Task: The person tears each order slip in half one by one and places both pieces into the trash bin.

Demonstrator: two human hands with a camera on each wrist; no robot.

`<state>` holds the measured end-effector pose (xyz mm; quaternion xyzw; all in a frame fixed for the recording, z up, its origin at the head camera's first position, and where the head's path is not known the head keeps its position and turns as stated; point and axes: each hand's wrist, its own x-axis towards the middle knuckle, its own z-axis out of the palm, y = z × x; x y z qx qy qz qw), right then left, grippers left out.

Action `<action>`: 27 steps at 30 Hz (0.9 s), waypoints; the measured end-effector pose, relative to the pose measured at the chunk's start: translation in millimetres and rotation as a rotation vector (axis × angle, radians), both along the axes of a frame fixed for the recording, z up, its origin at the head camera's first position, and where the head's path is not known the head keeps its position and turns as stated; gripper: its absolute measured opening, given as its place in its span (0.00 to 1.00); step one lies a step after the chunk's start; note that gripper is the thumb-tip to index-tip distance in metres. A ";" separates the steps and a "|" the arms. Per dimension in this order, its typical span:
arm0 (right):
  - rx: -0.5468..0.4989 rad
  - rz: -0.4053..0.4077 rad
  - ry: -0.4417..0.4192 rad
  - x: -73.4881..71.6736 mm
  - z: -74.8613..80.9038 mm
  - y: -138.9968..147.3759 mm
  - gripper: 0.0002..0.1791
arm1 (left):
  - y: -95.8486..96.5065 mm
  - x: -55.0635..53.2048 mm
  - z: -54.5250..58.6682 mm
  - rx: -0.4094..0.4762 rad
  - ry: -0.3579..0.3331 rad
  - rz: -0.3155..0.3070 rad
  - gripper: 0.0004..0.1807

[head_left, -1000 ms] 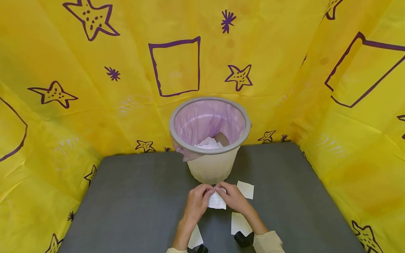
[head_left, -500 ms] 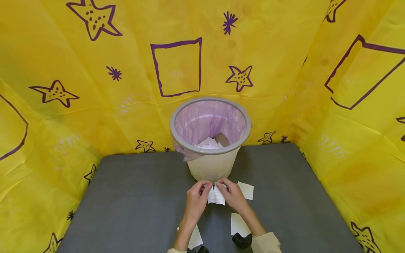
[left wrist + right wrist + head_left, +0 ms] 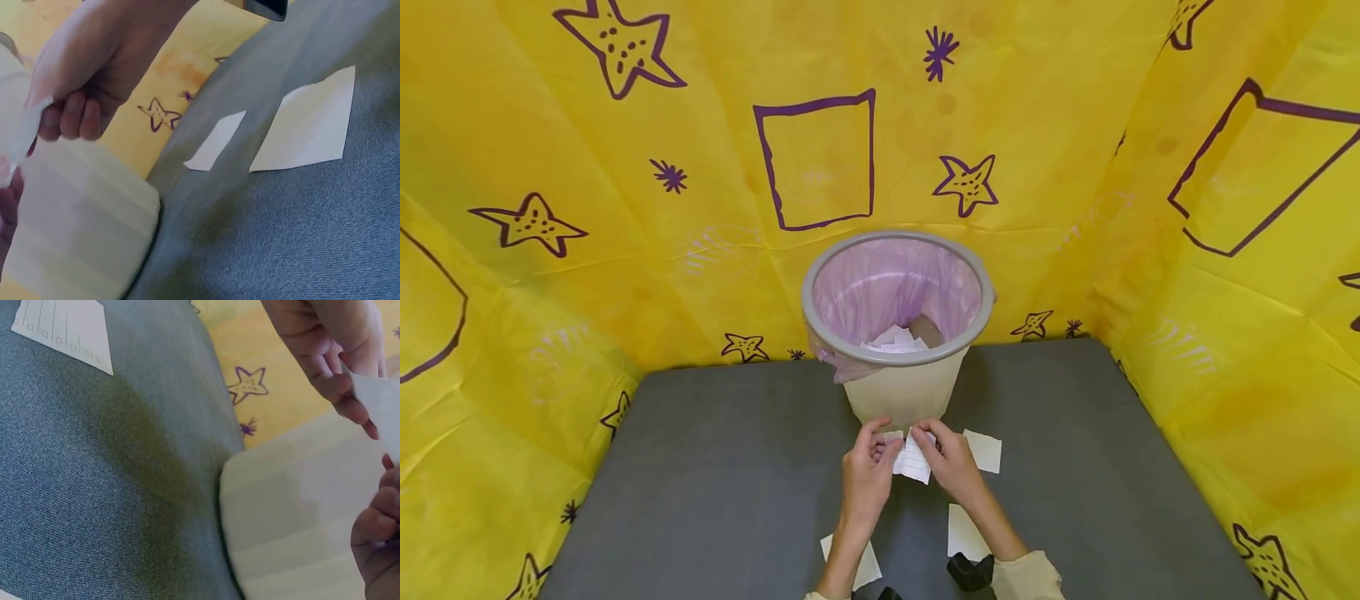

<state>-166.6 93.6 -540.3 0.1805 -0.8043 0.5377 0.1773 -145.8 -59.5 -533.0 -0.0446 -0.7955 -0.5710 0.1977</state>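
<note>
By the bin [image 3: 901,392], paper [image 3: 916,462] in left grip [image 3: 867,473] and right grip [image 3: 955,467] (loose scraps [image 3: 985,452] nearby).

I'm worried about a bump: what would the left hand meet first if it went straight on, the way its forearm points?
Probably the front wall of the bin, directly ahead of the left hand in the head view; how much space lies between them is hard to judge.
</note>
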 end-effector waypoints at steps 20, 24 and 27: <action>-0.032 -0.157 -0.185 -6.7 2.5 53.3 0.03 | -60.3 -0.3 -4.0 -0.052 -0.123 0.184 0.07; -0.019 -0.210 -0.254 -7.6 4.9 68.4 0.04 | -78.5 0.1 -7.5 -0.044 -0.205 0.245 0.08; -0.019 -0.208 -0.283 -8.0 3.1 71.7 0.05 | -84.4 1.5 -7.6 -0.031 -0.266 0.230 0.13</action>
